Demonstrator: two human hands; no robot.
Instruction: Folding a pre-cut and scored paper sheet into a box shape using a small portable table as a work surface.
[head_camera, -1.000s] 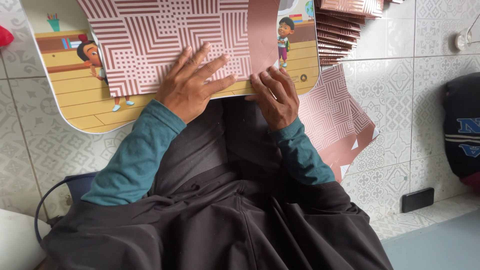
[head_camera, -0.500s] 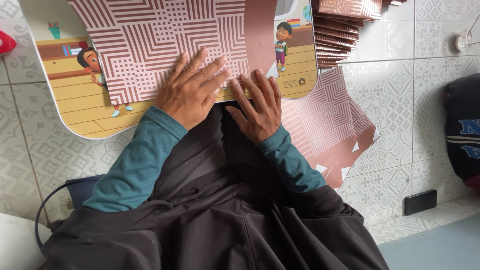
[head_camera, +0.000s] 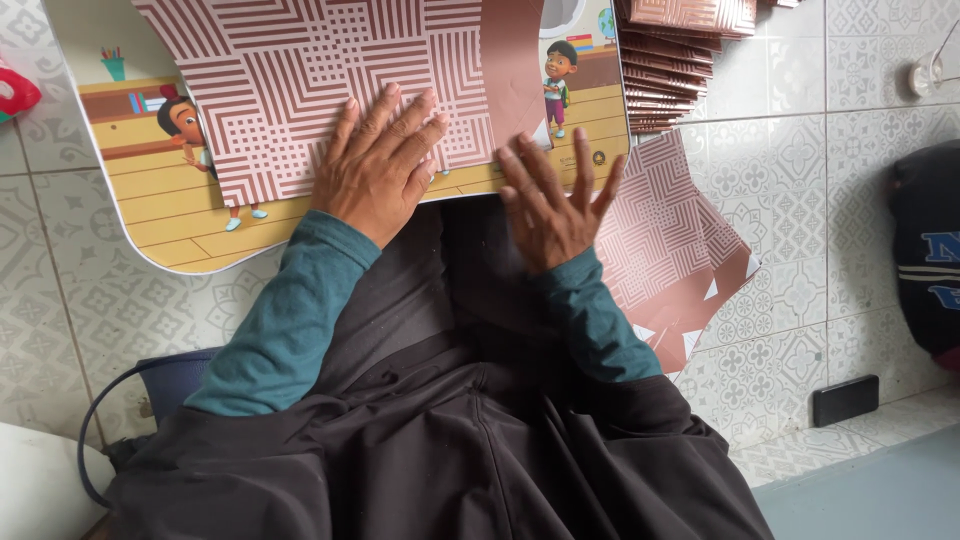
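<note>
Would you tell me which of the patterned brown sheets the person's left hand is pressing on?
The flat sheet spread on the cartoon lap board, under the left hand. The stacked sheets at upper right and the loose one on the floor tiles go untouched.

Both hands (head_camera: 380, 165) flat on patterned sheet (head_camera: 330, 80)

The patterned sheet (head_camera: 320, 90) is cut off by the top edge, so its full shape can't be made out. Same goes for the stack of folded pieces (head_camera: 680, 50), chopped at the top. The worktop (head_camera: 170, 215) under the sheet is mostly covered. The cartoon figure (head_camera: 185, 125) is half hidden behind the sheet, and the dark bag (head_camera: 925, 260) is clipped at the right.
</note>
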